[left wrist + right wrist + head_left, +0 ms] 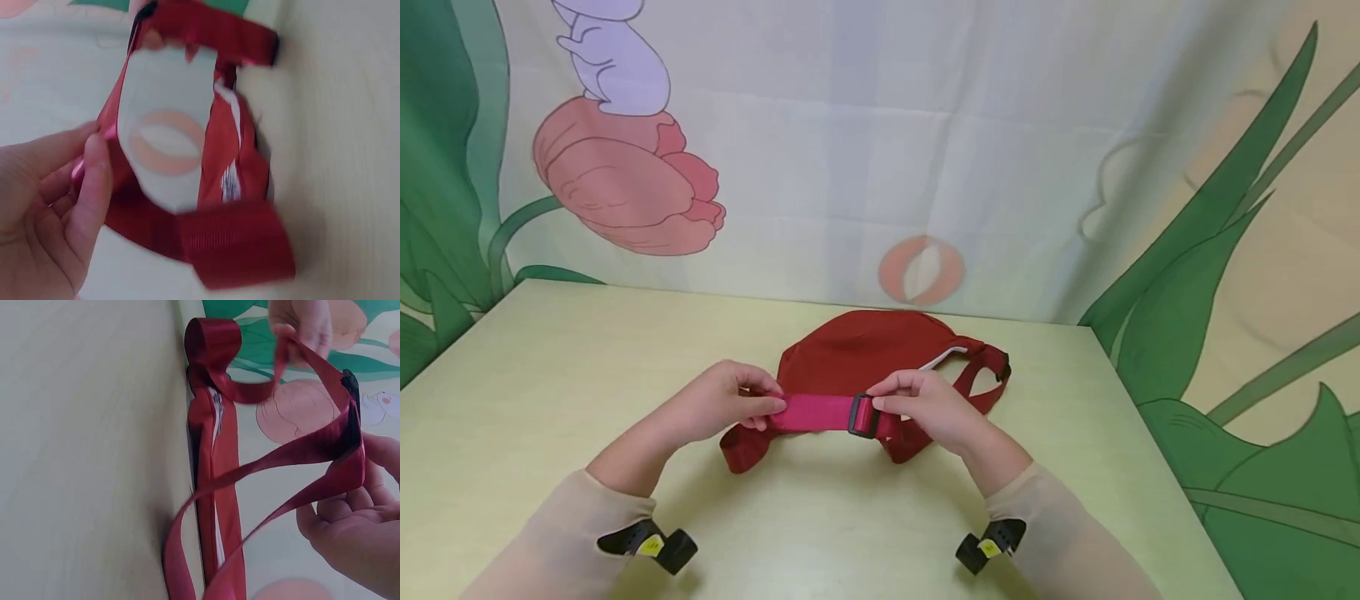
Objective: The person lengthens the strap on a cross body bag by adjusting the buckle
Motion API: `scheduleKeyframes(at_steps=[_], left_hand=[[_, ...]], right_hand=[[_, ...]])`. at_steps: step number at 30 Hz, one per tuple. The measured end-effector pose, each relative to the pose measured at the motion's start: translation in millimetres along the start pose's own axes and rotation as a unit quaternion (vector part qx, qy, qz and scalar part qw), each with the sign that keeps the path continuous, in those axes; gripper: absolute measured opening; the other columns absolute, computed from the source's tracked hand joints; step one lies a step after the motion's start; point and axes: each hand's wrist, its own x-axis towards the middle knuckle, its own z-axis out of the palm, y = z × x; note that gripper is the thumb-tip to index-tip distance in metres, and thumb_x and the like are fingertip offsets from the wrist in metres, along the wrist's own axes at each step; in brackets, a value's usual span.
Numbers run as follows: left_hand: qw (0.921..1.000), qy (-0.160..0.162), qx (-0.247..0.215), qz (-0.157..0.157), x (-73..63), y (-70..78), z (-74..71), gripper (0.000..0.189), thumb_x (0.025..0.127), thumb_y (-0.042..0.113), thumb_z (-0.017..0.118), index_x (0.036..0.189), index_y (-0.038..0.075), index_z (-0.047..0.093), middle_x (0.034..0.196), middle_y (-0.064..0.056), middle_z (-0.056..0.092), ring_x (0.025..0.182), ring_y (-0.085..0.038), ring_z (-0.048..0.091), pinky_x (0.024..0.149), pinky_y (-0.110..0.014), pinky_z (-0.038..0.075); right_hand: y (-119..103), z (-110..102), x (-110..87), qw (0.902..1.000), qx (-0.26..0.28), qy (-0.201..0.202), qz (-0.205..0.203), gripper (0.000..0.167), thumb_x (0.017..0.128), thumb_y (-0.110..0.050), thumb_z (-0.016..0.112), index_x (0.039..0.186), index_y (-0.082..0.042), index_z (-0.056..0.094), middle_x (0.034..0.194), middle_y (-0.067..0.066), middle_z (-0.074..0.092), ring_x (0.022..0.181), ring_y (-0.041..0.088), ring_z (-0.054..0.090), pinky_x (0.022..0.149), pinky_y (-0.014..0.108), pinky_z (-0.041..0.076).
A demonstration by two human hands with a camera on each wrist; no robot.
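Observation:
A red waist bag [865, 350] lies on the table, its strap [820, 413] raised in front of it between both hands. The left hand [730, 402] pinches the strap between thumb and fingers; the left wrist view shows this hold close up. At the other end of the raised stretch, the right hand [934, 408] grips the strap beside a black slider buckle [863, 416]. From the right wrist, the buckle [351, 412] appears with the strap threaded through it, and two lengths of strap trail down from there. A white-edged zip [217, 425] runs along the bag.
The pale table [820, 533] meets a printed curtain [820, 167] close behind the bag. A loop of strap with a black fitting [1003, 367] lies to the bag's right, another strap fold [747, 450] to its left. Each wrist wears a black strapped-on camera [677, 550].

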Motion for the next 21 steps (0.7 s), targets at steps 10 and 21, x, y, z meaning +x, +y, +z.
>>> scheduleKeyframes(at_steps=[10, 21], left_hand=[[0.9766, 0.009, 0.213, -0.028, -24.7, -17.0, -45.4, 0.014, 0.083, 0.007, 0.069, 0.096, 0.004, 0.068, 0.082, -0.002, 0.062, 0.075, -0.018, 0.055, 0.065, -0.032, 0.049], [0.9737, 0.138, 0.178, -0.035, -34.4, -15.6, -70.8, 0.034, 0.099, 0.031, 0.045, 0.089, 0.003, 0.061, 0.071, -0.006, 0.056, 0.067, -0.021, 0.052, 0.059, -0.029, 0.045]], right_hand=[[0.2, -23.8, -4.5, 0.994, 0.068, 0.085, -0.013, 0.02, 0.091, -0.007, 0.057, 0.109, 0.0, 0.062, 0.11, 0.012, 0.059, 0.095, 0.024, 0.059, 0.079, 0.029, 0.05], [-5.1, -15.5, -2.8, 0.9898, 0.114, 0.083, -0.023, 0.021, 0.093, -0.009, 0.055, 0.112, -0.001, 0.059, 0.113, 0.012, 0.056, 0.09, 0.021, 0.06, 0.071, 0.024, 0.048]])
